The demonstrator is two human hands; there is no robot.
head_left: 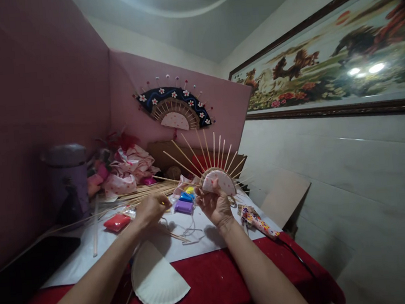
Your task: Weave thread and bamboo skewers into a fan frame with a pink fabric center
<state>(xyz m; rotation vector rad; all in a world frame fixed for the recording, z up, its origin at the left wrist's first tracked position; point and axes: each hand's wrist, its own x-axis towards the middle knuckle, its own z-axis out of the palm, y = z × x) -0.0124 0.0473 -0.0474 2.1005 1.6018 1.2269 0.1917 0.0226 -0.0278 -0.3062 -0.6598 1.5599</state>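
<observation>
My right hand [216, 205] is closed on the lower edge of a half-round fan [219, 179] and holds it up above the table. The fan has a pale pink spotted centre with a brown border, and thin wooden sticks [207, 147] spread from it like rays. Left of the fan, apart from it, my left hand [152, 208] has its fingers curled together; whatever they pinch is too small to make out. A white half-round paper plate [158, 276] lies below my left forearm. Purple [183, 206] and blue [187, 197] packets lie between my hands.
A flower-patterned glue gun [256, 220] with a black cord lies at the right. Loose sticks [138, 195], a red packet [117, 222] and crumpled pink cloth [133, 167] are at the left, near a purple tumbler [69, 187]. A finished-looking fan [175, 109] hangs on the pink panel.
</observation>
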